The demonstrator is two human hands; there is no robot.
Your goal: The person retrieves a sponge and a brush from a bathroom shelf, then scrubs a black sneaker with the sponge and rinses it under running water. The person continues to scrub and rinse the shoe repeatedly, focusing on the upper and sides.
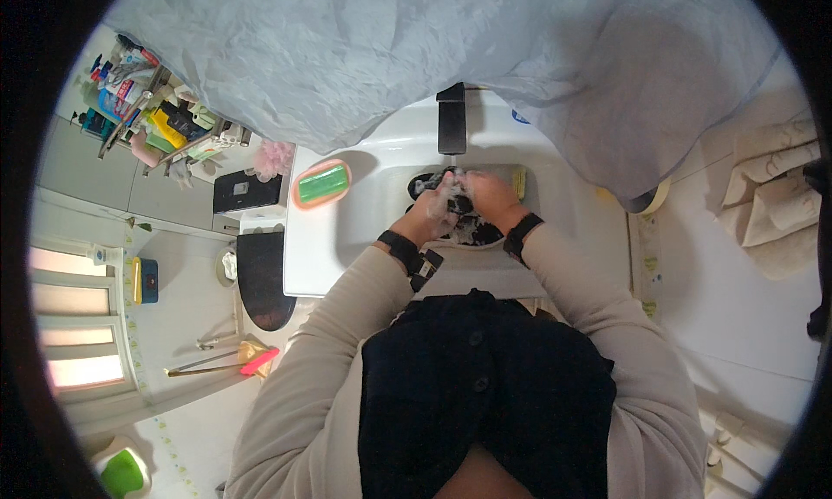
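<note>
A wet black cloth [478, 231], streaked with white foam, is bunched up in the white washbasin [364, 226]. My left hand [426, 211] grips it from the left, with suds over the fingers. My right hand [492, 196] pinches foamy fabric close beside the left one, and the two hands nearly touch. Above them the black faucet [452, 125] points down toward the basin. A yellowish block [519, 183], its kind unclear, lies right of my right hand. The lower part of the cloth rests near the front of the bowl; its full shape is hidden.
On the basin's left rim, a pink soap dish [298, 198] carries a green soap bar [324, 184]. A grey plastic sheet [390, 57] hangs over the far side. Bottles crowd a wall rack [156, 118] at left. Beige towels [773, 193] hang at right.
</note>
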